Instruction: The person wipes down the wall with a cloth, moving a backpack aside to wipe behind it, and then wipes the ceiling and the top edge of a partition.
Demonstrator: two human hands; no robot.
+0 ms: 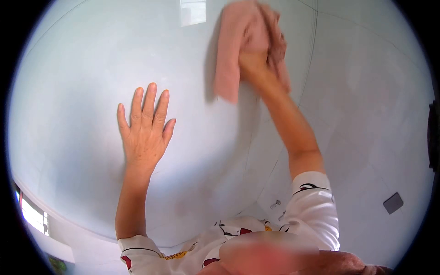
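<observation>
My left hand [145,133] lies flat against the pale, glossy wall [91,59], its fingers spread and nothing in it. Higher up and to the right, my right hand [254,64] is wrapped in a pink cloth [229,50]. The cloth rests against the same wall near a corner seam and hangs down on both sides of the wrist. Folds of the cloth hide most of the right fingers, and this area is slightly blurred.
A second wall meets this one at the right, carrying a dark grey square plate [393,203]. Small metal fittings [275,204] sit low near the corner. A bright window [34,215] shows at the lower left. A dark object [433,137] stands at the right edge.
</observation>
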